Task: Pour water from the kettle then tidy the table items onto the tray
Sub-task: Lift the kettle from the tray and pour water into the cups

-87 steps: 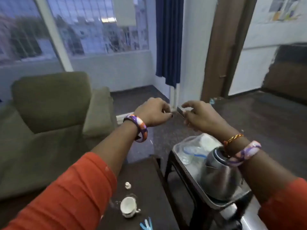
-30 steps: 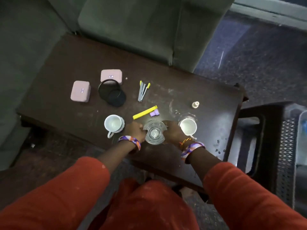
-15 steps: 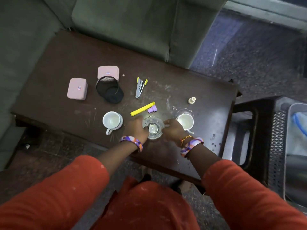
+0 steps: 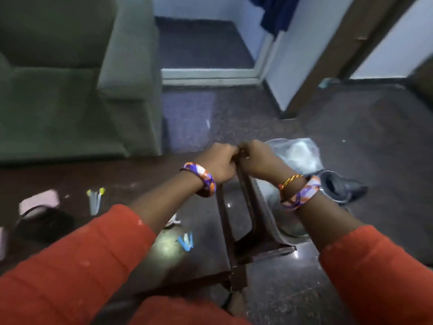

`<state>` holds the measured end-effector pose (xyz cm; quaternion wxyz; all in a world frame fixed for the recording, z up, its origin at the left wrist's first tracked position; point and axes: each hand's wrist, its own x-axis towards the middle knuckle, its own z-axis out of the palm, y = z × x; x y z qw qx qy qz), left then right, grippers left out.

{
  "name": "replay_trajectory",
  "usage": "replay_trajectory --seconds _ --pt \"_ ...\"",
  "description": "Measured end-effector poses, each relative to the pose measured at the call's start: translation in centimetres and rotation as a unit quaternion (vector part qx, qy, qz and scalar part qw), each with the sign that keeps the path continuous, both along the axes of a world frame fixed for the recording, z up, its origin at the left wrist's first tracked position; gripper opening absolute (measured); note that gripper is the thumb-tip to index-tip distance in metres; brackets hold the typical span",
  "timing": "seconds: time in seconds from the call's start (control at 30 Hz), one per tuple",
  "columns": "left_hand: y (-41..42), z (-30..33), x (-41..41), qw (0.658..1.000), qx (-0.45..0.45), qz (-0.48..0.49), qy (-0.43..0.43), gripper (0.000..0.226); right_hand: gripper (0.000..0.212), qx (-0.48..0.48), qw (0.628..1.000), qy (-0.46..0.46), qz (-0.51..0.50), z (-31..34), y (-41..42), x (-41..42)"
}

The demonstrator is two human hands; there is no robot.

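My left hand (image 4: 221, 161) and my right hand (image 4: 256, 158) are raised in front of me, fists closed and touching each other above the table's right end. Blur hides whether anything small sits between them. To the right, the metal tray (image 4: 263, 204) rests on a stool, holding a clear plastic bag (image 4: 298, 153) at its far end. The dark kettle (image 4: 341, 187) shows beyond my right wrist, partly hidden by it. On the dark table (image 4: 145, 179) lie a pink box (image 4: 38, 202), a black mesh cup (image 4: 44, 222), yellow-tipped clips (image 4: 95, 200) and a blue clip (image 4: 186, 240).
A green armchair (image 4: 70, 78) stands behind the table on the left. Dark floor stretches ahead and to the right towards a wall, a door frame and a blue curtain (image 4: 271, 12). A white item (image 4: 174, 222) peeks out under my left forearm.
Both hands have left the glass on the table and risen together. The view has swung up and to the right, away from the table's middle.
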<state>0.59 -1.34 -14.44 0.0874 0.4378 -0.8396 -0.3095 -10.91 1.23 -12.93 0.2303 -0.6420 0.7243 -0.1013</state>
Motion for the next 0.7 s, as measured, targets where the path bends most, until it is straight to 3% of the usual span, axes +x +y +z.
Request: replay_trajectory --seconds 0.17,0.27,0.37,0.47,0.53,0.7 --pt "-0.1 3.1 -10.8 0.995 -0.026 -0.094 0.016 0.029 0.027 -0.039 0.998 0.006 -0.054 3.7 2.4 -12.3" --pt "0.3 3.2 -15.7 0.993 -0.018 -0.118 -0.008 0.034 0.041 -0.021 0.996 0.005 -0.089 2.9 4.0 -19.6" --pt "0.6 2.2 -18.1 0.992 -0.019 -0.121 -0.028 0.033 0.068 0.134 0.988 -0.006 -0.074 1.2 5.5 -24.8" --pt "1.0 1.2 -19.9 0.99 -0.019 -0.13 -0.055 0.033 0.067 0.294 0.955 0.003 -0.04 -0.5 7.1 -28.1" --pt "0.9 0.6 -20.4 0.99 -0.013 -0.126 -0.069 0.032 0.06 0.287 0.957 0.01 -0.032 -2.1 7.4 -29.2" --pt "0.6 -0.2 -20.9 0.994 0.017 -0.084 -0.066 0.031 0.04 0.149 0.987 0.056 -0.037 -6.1 7.8 -29.9"
